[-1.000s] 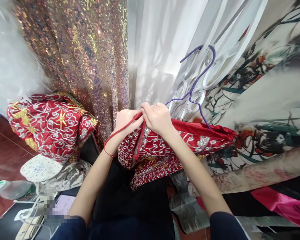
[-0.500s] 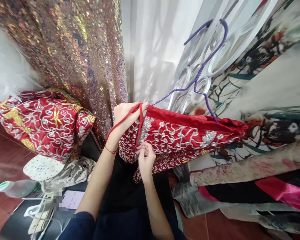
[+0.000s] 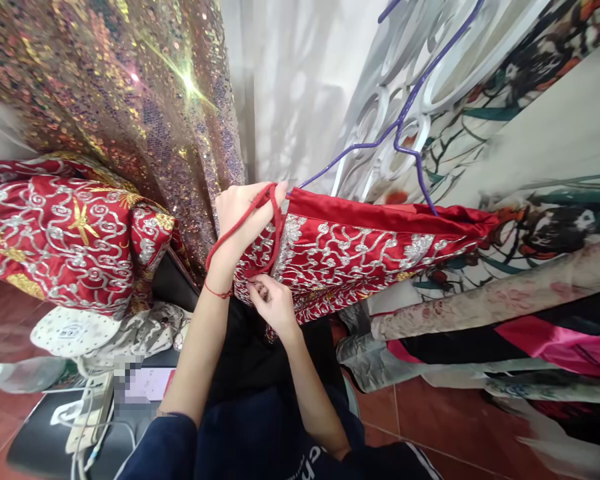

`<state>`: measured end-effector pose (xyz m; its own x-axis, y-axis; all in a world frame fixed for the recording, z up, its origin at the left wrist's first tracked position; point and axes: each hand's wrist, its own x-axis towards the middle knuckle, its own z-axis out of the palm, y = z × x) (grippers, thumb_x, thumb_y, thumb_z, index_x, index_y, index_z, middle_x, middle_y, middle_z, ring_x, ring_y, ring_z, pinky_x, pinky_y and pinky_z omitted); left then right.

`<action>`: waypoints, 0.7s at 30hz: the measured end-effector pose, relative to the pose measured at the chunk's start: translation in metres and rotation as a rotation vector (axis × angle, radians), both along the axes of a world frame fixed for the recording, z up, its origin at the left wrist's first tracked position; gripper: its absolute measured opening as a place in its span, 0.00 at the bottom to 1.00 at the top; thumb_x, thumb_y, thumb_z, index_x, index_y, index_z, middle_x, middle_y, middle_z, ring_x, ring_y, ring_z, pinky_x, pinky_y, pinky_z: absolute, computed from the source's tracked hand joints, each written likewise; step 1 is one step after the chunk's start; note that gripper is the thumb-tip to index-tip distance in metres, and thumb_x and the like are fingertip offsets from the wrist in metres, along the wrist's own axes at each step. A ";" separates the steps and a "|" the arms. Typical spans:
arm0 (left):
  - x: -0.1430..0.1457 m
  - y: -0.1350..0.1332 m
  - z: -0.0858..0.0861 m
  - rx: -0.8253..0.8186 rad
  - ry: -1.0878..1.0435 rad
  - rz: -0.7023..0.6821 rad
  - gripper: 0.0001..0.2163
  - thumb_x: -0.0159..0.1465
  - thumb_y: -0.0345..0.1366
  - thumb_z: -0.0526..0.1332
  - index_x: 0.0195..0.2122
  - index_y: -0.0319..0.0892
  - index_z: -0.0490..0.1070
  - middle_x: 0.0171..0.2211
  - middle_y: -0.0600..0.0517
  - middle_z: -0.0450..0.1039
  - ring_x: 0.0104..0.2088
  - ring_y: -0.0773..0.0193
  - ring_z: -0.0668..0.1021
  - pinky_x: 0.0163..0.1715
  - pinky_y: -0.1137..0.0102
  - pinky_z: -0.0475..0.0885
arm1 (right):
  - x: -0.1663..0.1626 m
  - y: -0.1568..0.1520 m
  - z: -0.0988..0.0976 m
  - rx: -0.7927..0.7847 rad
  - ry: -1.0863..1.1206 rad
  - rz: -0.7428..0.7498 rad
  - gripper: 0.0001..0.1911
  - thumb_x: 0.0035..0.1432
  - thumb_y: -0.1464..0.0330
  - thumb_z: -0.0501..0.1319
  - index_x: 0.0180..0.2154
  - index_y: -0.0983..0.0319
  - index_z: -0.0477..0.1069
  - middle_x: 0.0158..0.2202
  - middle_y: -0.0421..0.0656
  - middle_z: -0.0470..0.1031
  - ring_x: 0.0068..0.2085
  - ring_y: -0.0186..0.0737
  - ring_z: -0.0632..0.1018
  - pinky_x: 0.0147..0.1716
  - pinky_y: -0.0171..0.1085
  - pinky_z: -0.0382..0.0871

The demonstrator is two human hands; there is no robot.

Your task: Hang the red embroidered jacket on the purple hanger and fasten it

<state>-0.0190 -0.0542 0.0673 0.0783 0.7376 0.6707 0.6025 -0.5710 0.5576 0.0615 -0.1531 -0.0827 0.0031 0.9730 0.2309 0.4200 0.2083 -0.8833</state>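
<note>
A red skirt-like garment [image 3: 350, 250] with silver embroidery and a plain red waistband spreads in front of me, tilted down to the right. My left hand [image 3: 247, 217] is closed on its left top corner, most fingers hidden behind the cloth. A red cord [image 3: 230, 233] loops over that hand and wrist, then runs down across the embroidery. Below it, my right hand [image 3: 275, 303] is closed in a pinch at the cord's lower part, against the garment's left side. The purple wire hanger [image 3: 403, 123] reaches down into the waistband.
Left, a second red embroidered garment [image 3: 80, 233] lies by a sequined curtain-like cloth [image 3: 170, 100]. Below are a dotted cap [image 3: 73, 331], a plastic bottle [image 3: 30, 375], a phone [image 3: 150, 385] and white cables. A white openwork panel [image 3: 375, 127] and fabric rolls [image 3: 480, 300] stand right.
My right hand has shifted left along the garment, bringing the cord's lower part with it. The left hand keeps its grip. The whole view has moved slightly.
</note>
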 end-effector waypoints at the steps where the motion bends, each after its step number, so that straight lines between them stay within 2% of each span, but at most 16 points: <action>1: 0.000 0.000 0.000 0.000 0.004 -0.003 0.29 0.67 0.59 0.55 0.17 0.43 0.68 0.14 0.56 0.55 0.20 0.69 0.59 0.24 0.67 0.54 | 0.001 -0.001 0.001 0.011 -0.025 0.106 0.10 0.63 0.60 0.60 0.37 0.58 0.77 0.32 0.39 0.79 0.27 0.32 0.74 0.34 0.32 0.65; 3: 0.000 0.000 0.001 0.002 0.005 0.001 0.28 0.67 0.59 0.56 0.17 0.43 0.68 0.14 0.56 0.56 0.20 0.69 0.60 0.24 0.66 0.54 | 0.005 -0.002 0.000 -0.106 -0.072 0.264 0.06 0.60 0.63 0.64 0.33 0.57 0.77 0.30 0.37 0.79 0.28 0.32 0.74 0.34 0.32 0.65; 4: 0.000 -0.001 0.001 0.006 0.002 0.005 0.28 0.67 0.58 0.56 0.17 0.43 0.68 0.13 0.56 0.56 0.20 0.69 0.60 0.24 0.66 0.54 | 0.009 -0.002 -0.002 -0.201 -0.085 0.282 0.04 0.57 0.65 0.66 0.30 0.57 0.77 0.27 0.36 0.78 0.27 0.33 0.74 0.34 0.32 0.65; 6: 0.000 -0.002 0.001 0.008 0.003 0.006 0.27 0.67 0.58 0.56 0.17 0.44 0.69 0.13 0.56 0.56 0.20 0.69 0.60 0.24 0.66 0.54 | 0.018 0.000 -0.011 -0.366 -0.092 0.192 0.07 0.53 0.70 0.68 0.24 0.58 0.73 0.21 0.36 0.74 0.26 0.35 0.75 0.33 0.34 0.65; 8: 0.001 -0.003 0.002 0.005 0.017 0.002 0.27 0.68 0.56 0.56 0.17 0.44 0.68 0.14 0.56 0.55 0.20 0.69 0.60 0.24 0.66 0.54 | 0.025 0.003 -0.020 -0.420 -0.069 0.056 0.11 0.54 0.72 0.66 0.22 0.59 0.70 0.20 0.39 0.73 0.26 0.38 0.76 0.33 0.36 0.66; 10: 0.001 -0.004 0.002 -0.004 0.029 0.011 0.26 0.68 0.55 0.56 0.16 0.44 0.66 0.14 0.57 0.53 0.20 0.70 0.58 0.25 0.66 0.53 | 0.029 0.006 -0.028 -0.416 0.003 -0.006 0.10 0.60 0.68 0.62 0.25 0.60 0.71 0.23 0.41 0.77 0.27 0.39 0.78 0.33 0.36 0.68; 13: 0.001 -0.002 0.000 -0.018 0.015 0.018 0.25 0.67 0.52 0.58 0.16 0.44 0.65 0.14 0.57 0.50 0.20 0.69 0.56 0.25 0.65 0.53 | 0.025 0.010 -0.031 -0.396 0.155 -0.040 0.13 0.66 0.59 0.55 0.37 0.61 0.73 0.33 0.45 0.82 0.27 0.37 0.81 0.32 0.35 0.71; 16: 0.001 0.000 -0.002 -0.020 -0.001 0.014 0.24 0.66 0.51 0.60 0.16 0.44 0.65 0.14 0.57 0.51 0.20 0.68 0.56 0.25 0.65 0.53 | 0.014 0.013 -0.029 -0.367 0.383 -0.097 0.18 0.65 0.55 0.55 0.43 0.62 0.71 0.35 0.47 0.83 0.25 0.36 0.80 0.26 0.33 0.68; 19: 0.001 0.000 -0.002 -0.013 0.012 0.018 0.25 0.67 0.51 0.59 0.15 0.44 0.65 0.14 0.57 0.52 0.20 0.68 0.56 0.25 0.65 0.54 | 0.005 0.014 -0.026 -0.387 0.769 -0.162 0.19 0.55 0.54 0.65 0.37 0.63 0.72 0.30 0.46 0.83 0.20 0.34 0.77 0.18 0.29 0.59; 21: 0.001 -0.001 -0.002 -0.008 0.018 0.019 0.25 0.67 0.52 0.59 0.15 0.44 0.65 0.14 0.57 0.51 0.20 0.69 0.56 0.25 0.65 0.54 | 0.002 0.014 -0.023 -0.469 1.008 -0.200 0.15 0.52 0.59 0.68 0.34 0.63 0.72 0.28 0.46 0.83 0.19 0.31 0.76 0.17 0.28 0.57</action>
